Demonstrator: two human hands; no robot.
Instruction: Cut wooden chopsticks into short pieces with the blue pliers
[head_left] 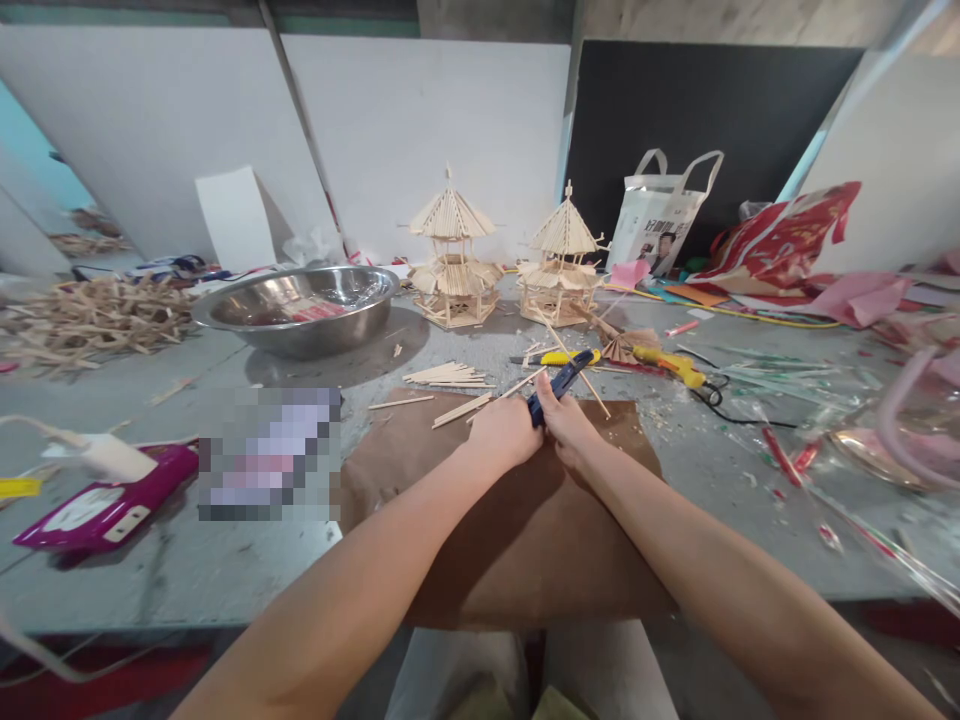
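My left hand and my right hand meet over a brown board on the grey table. The right hand is closed round a blue utility knife that points up and away. The left hand is closed beside it and seems to pinch a thin wooden stick against the knife; the grip itself is hidden. Loose cut sticks lie just beyond the board. Two small stick-built pavilion models stand further back.
A steel bowl sits at back left, with a heap of wood scraps beyond it. A magenta phone on a cable lies at left. Yellow tools, plastic wrappers and bags crowd the right side.
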